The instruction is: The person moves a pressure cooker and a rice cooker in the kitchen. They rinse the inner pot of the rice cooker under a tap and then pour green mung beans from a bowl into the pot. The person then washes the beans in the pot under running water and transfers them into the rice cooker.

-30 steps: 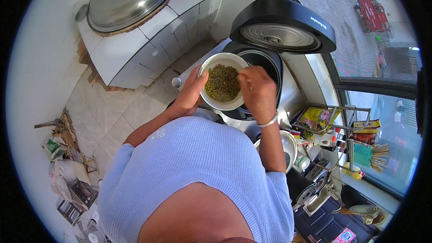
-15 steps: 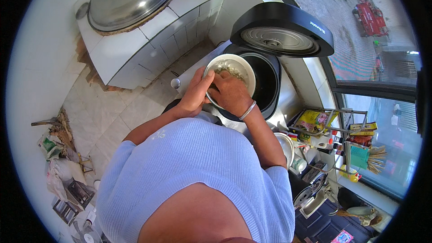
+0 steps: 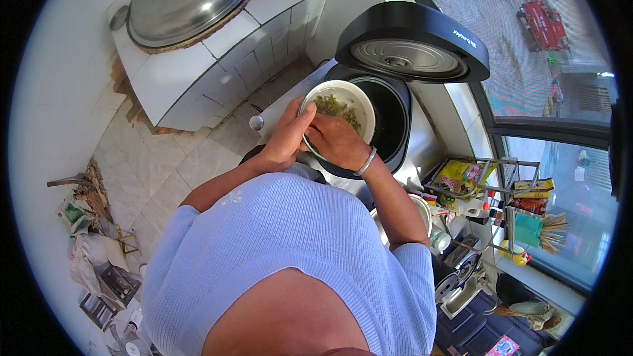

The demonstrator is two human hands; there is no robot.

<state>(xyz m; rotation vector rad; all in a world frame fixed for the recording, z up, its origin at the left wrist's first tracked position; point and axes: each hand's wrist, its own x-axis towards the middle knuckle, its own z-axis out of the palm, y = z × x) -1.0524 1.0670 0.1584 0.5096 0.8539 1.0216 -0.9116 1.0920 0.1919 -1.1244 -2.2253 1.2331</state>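
A white bowl (image 3: pixel 361 95) with wet green-brown bits (image 3: pixel 337 109) in it, apparently in clear liquid, is held over the near left part of an open rice cooker (image 3: pixel 399 133). My left hand (image 3: pixel 289 135) grips the bowl's left side, thumb over the rim and the other fingers partly hidden beneath. Across the bowl's near side lies my right hand (image 3: pixel 339 142), a silver bangle on its wrist. Its fingers are bent together close to the left thumb, the tips hidden, so what they hold, if anything, does not show. The cooker's dark inner pot shows to the right of the bowl.
The cooker's raised black lid (image 3: pixel 412 43) stands behind the bowl. A tiled stove with a big metal lid (image 3: pixel 194 0) is at the far left. On the right are a rack with food packets (image 3: pixel 458 178), bottles and a window (image 3: pixel 560 191).
My right hand has drawn back from the middle of the bowl toward its near left rim, uncovering the green-brown bits. My left hand keeps its grip, and the bowl is nearly where it was.
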